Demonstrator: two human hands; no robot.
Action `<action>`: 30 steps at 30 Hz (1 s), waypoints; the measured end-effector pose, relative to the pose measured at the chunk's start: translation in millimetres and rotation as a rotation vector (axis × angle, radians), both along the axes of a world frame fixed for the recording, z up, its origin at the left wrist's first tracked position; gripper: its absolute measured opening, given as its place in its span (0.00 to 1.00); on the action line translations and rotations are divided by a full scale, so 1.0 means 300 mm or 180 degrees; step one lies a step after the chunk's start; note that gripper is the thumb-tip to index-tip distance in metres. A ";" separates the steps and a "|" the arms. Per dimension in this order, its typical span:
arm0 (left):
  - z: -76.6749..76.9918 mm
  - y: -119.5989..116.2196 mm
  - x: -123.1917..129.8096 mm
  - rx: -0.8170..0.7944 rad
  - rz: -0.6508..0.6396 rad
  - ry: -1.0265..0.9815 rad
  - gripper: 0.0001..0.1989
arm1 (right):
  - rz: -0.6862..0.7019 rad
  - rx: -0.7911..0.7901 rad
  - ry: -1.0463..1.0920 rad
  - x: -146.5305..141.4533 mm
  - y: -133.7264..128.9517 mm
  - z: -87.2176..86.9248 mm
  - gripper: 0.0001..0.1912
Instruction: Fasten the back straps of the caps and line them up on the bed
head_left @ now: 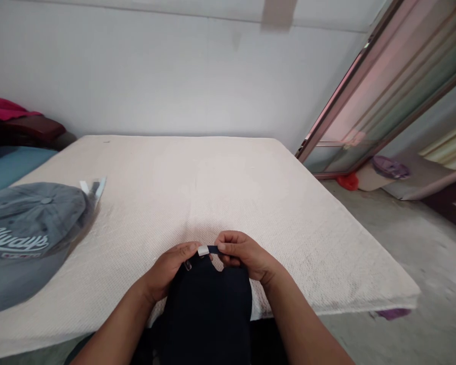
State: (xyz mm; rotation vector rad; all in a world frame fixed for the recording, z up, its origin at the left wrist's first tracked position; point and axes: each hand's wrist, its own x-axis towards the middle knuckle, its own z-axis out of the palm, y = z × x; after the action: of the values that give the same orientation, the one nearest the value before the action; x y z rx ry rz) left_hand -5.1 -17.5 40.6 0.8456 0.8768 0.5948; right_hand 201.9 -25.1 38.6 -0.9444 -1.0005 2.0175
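Note:
A dark navy cap (213, 309) lies low in the middle of the head view, its back strap and the curved opening turned toward the wall. My left hand (171, 266) is closed at the left end of the strap, next to a pale metal-looking buckle (203, 250). With thumb and fingers, my right hand (243, 251) pinches the strap just right of the buckle. Part of the cap's lower side runs out of view at the bottom. A grey cap (41, 223) with white "Always" lettering sits at the left, apart from both hands.
A cream textured cover (228, 177) spreads over the flat surface before me, which meets a white wall (175, 76). At far left are blue cloth (19, 159) and pink cloth (15, 109). To the right stand a glass sliding door (357, 101) and a bin with a purple liner (389, 167).

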 end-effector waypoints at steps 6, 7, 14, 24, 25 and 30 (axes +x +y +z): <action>-0.015 -0.005 -0.002 -0.0324 0.0111 -0.0232 0.13 | -0.0138 -0.0070 0.0186 -0.021 0.006 0.013 0.11; -0.016 -0.005 -0.005 -0.0279 0.0140 -0.0144 0.12 | -0.0137 -0.0066 0.0190 -0.022 0.006 0.014 0.11; 0.000 0.003 0.005 0.0097 -0.0205 0.0195 0.08 | -0.0171 0.0028 0.0223 -0.028 0.002 0.011 0.12; 0.004 0.001 0.006 0.0039 -0.0287 0.0031 0.12 | -0.0385 0.0001 0.0031 -0.050 0.016 -0.001 0.12; 0.000 0.002 -0.002 0.0005 -0.0251 -0.0068 0.14 | -0.0398 0.0001 -0.0011 -0.050 0.017 -0.002 0.12; -0.014 0.007 -0.033 -0.0071 -0.0137 -0.0416 0.15 | -0.0393 0.0002 -0.0047 -0.051 0.017 -0.004 0.12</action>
State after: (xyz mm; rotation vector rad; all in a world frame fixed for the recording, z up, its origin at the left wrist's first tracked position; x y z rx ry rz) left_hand -15.1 -15.3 36.4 0.7945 0.7436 0.5949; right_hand 186.6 -19.9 37.4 -0.9975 -0.9277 1.9106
